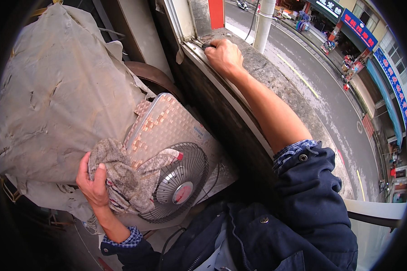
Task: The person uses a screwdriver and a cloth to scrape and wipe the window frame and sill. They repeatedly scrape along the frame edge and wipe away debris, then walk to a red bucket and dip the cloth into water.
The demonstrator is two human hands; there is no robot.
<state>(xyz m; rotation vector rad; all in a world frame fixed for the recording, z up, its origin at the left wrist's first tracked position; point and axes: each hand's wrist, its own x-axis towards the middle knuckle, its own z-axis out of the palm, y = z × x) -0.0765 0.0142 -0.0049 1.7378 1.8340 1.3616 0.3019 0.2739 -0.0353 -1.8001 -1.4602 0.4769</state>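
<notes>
My left hand (pixel 95 183) grips a dirty, bunched grey cloth (pixel 122 176) at the lower left. The cloth hangs over the edge of a round wire-guarded electric fan (pixel 183 193) with a red and silver hub. My right hand (pixel 225 56) reaches out to the far end of a window's sliding track (pixel 220 73), closed around a small dark object (pixel 207 46). Most of that object is hidden by the fingers, so its kind cannot be told. Dirt lies in the track around it.
Behind the fan stands a patterned padded board (pixel 176 118). A torn, dusty grey sheet (pixel 61 91) covers a large pile at the left. Outside the window are a rough concrete ledge (pixel 274 78), a pale pole (pixel 265 27) and a street (pixel 312 64) with shops far below.
</notes>
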